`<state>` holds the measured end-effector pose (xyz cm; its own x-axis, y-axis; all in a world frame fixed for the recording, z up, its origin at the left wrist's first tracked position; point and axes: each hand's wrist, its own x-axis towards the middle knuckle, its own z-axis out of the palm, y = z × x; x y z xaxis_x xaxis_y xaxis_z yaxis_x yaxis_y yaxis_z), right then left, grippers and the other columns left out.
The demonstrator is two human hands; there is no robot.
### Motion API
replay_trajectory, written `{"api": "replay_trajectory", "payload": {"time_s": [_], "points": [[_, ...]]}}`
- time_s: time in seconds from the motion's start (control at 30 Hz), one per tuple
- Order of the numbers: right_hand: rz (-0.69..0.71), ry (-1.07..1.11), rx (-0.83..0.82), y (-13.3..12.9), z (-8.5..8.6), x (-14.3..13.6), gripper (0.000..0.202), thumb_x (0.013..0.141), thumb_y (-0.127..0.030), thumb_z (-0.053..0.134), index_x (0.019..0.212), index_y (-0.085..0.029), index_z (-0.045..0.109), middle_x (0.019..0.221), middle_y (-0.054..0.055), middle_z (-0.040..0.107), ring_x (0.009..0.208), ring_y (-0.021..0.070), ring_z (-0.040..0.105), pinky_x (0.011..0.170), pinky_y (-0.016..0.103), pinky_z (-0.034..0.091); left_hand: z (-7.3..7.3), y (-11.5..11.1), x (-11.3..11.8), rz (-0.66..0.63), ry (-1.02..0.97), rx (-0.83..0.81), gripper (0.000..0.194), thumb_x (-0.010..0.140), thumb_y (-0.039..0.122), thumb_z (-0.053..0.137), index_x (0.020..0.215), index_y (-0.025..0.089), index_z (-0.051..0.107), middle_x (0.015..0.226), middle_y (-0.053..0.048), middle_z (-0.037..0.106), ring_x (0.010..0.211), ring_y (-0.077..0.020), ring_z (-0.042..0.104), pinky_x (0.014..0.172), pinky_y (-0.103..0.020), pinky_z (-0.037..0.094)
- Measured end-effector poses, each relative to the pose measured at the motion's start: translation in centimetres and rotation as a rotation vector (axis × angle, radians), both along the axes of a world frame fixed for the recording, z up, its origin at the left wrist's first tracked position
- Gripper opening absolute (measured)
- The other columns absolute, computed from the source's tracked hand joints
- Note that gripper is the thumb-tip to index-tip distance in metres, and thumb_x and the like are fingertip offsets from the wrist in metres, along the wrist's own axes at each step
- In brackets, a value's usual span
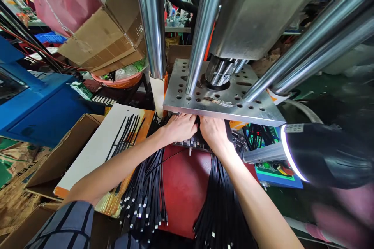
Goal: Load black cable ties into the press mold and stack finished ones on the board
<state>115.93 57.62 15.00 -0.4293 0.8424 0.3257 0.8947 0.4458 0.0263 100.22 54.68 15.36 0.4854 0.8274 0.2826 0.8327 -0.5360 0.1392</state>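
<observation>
My left hand [181,127] reaches in under the front edge of a thick drilled steel plate [224,112]. Its fingers are curled, and their tips are hidden at a metal block [189,142]. Close beside it, my right hand [214,130] is bent over the same block, its fingers drawn together and mostly out of sight. What either hand holds cannot be made out. A bundle of black cables with bright metal ends [143,198] hangs below my left forearm. Another black cable bundle [220,198] hangs beside my right forearm, with a red surface [185,186] between them.
Steel columns [150,23] and a central ram [217,72] stand over the plate. Several black cables lie on a white board [102,140] at left, near a cardboard box [67,151]. A black lamp-like device [324,155] and a blue control box [280,177] are at right.
</observation>
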Motion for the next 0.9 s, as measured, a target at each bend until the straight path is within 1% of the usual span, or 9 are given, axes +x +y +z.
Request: {"api": "replay_trajectory", "payload": {"time_s": [0.13, 0.23, 0.33, 0.4, 0.5, 0.57, 0.63, 0.73, 0.9], "points": [[-0.016, 0.072, 0.009, 3.1, 0.3, -0.5, 0.053, 0.097, -0.008, 0.029, 0.140, -0.002, 0.060, 0.132, 0.024, 0.068, 0.128, 0.0361, 0.058, 0.113, 0.057, 0.041, 0.4, 3.5, 0.0, -0.059, -0.112, 0.028, 0.033, 0.102, 0.023, 0.046, 0.118, 0.008, 0.071, 0.121, -0.019, 0.075, 0.116, -0.0316, 0.069, 0.110, -0.045, 0.047], [0.001, 0.103, 0.019, 2.1, 1.4, -0.4, 0.054, 0.096, -0.007, 0.028, 0.142, -0.003, 0.057, 0.134, 0.024, 0.067, 0.127, 0.0353, 0.058, 0.114, 0.057, 0.040, 1.3, 3.4, -0.5, -0.087, -0.183, 0.042, 0.028, 0.101, 0.023, 0.050, 0.110, 0.013, 0.074, 0.120, -0.015, 0.076, 0.113, -0.0297, 0.070, 0.109, -0.043, 0.048], [0.031, 0.129, 0.032, -4.7, 1.3, 1.4, 0.052, 0.094, -0.006, 0.031, 0.139, -0.007, 0.058, 0.129, 0.023, 0.067, 0.117, 0.0336, 0.064, 0.103, 0.048, 0.050, 0.9, -2.1, -2.0, -0.121, -0.230, 0.079, 0.029, 0.103, 0.024, 0.046, 0.116, 0.018, 0.071, 0.125, -0.012, 0.074, 0.114, -0.0251, 0.069, 0.103, -0.041, 0.053], [-0.076, 0.257, 0.073, -11.3, -0.3, 3.6, 0.041, 0.103, -0.021, 0.031, 0.131, -0.013, 0.060, 0.113, 0.018, 0.070, 0.098, 0.0294, 0.069, 0.086, 0.040, 0.055, -0.5, -7.7, -3.5, -0.112, -0.310, 0.133, 0.026, 0.104, 0.027, 0.047, 0.105, 0.018, 0.071, 0.106, -0.009, 0.076, 0.103, -0.0224, 0.071, 0.092, -0.036, 0.056], [-0.324, 0.266, -0.022, -20.1, -4.2, 7.0, 0.047, 0.104, -0.059, 0.036, 0.119, -0.020, 0.058, 0.107, 0.014, 0.071, 0.087, 0.0310, 0.071, 0.067, 0.040, 0.053, -3.6, -14.6, -5.4, 0.242, -0.200, -0.007, 0.025, 0.102, 0.038, 0.056, 0.094, 0.018, 0.069, 0.080, -0.004, 0.071, 0.068, -0.0186, 0.069, 0.064, -0.030, 0.053], [-0.420, 0.189, -0.112, -23.4, -6.7, 8.3, 0.054, 0.103, -0.067, 0.027, 0.106, -0.022, 0.058, 0.098, 0.013, 0.068, 0.081, 0.0316, 0.070, 0.058, 0.039, 0.049, -5.3, -16.5, -6.1, 0.348, -0.024, -0.151, 0.021, 0.101, 0.035, 0.059, 0.093, 0.018, 0.070, 0.085, -0.005, 0.071, 0.067, -0.0197, 0.069, 0.059, -0.030, 0.048], [-0.457, 0.178, -0.169, -24.5, -8.3, 8.9, 0.055, 0.105, -0.063, 0.021, 0.091, -0.024, 0.056, 0.088, 0.011, 0.065, 0.078, 0.0305, 0.069, 0.057, 0.039, 0.047, -6.0, -16.5, -6.3, 0.348, 0.059, -0.257, 0.019, 0.102, 0.027, 0.057, 0.092, 0.018, 0.071, 0.091, -0.006, 0.072, 0.071, -0.0206, 0.070, 0.060, -0.030, 0.046], [-0.494, 0.309, -0.205, -24.2, -8.8, 9.2, 0.057, 0.104, -0.065, 0.023, 0.083, -0.025, 0.057, 0.085, 0.009, 0.065, 0.076, 0.0289, 0.068, 0.059, 0.038, 0.046, -4.9, -15.4, -6.1, 0.316, -0.106, -0.338, 0.021, 0.101, 0.023, 0.055, 0.086, 0.019, 0.068, 0.087, -0.004, 0.069, 0.071, -0.0182, 0.067, 0.063, -0.030, 0.044], [-0.554, 0.583, -0.278, -23.9, -7.5, 10.0, 0.068, 0.091, -0.084, 0.038, 0.085, -0.025, 0.071, 0.091, 0.007, 0.074, 0.076, 0.0294, 0.070, 0.068, 0.042, 0.051, -0.2, -16.0, -6.4, 0.177, -0.593, -0.554, 0.020, 0.094, 0.030, 0.066, 0.078, 0.020, 0.061, 0.079, 0.003, 0.061, 0.067, -0.0122, 0.055, 0.063, -0.026, 0.041]]}}
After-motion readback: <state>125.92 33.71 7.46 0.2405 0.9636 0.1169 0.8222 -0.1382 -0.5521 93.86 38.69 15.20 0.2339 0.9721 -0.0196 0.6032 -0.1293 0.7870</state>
